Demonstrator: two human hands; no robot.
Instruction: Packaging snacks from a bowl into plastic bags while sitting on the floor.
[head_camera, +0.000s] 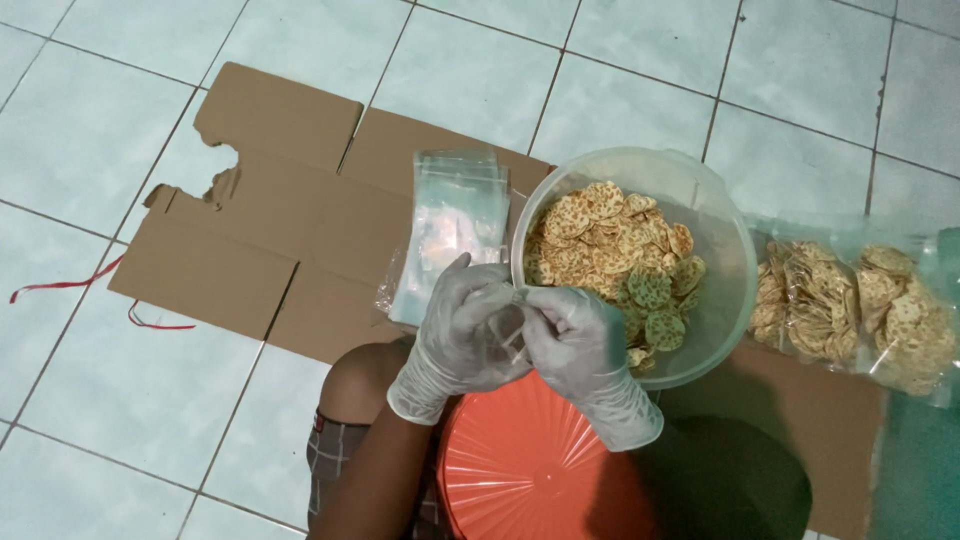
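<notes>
**A:** Nearest us, the orange ribbed lid (525, 465) sits right under the wrists, by the person's knee. Just above it both gloved hands meet. The left hand (462, 330) is curled, fingers closed round a small clear bag (512, 335) (barely visible, it's so thin), and the right hand (578, 340) pinches the bag's top edge between thumb and fingertip.

**B:** So both hands are closed on the same bag?

**A:** That's how it reads. The bag hangs between the palms, just at the near rim of the clear plastic bowl (735, 270). I'd judge the thing to get right here is parting the two layers cleanly: roll the edge between the pinching fingers, keep the other hand low on the bag so it stays taut, and hold it close to the bowl.

**B:** And the bowl?

**A:** Heaped with round, lacy golden crackers (610, 245), a few greenish ones on the near side. Left of it a stack of empty clear bags (450, 230) lies on the cardboard, touching the bowl's side.

**B:** Right of the bowl?

**A:** Filled packs of crackers (850, 305), lying flat near the cardboard's right edge.

**B:** The floor?

**A:** Flattened brown cardboard (250, 240), torn at its far left corner, spread on pale green tiles (110, 130). A red ribbon (70, 283) trails off the left edge. The light is dim and bluish.
</notes>
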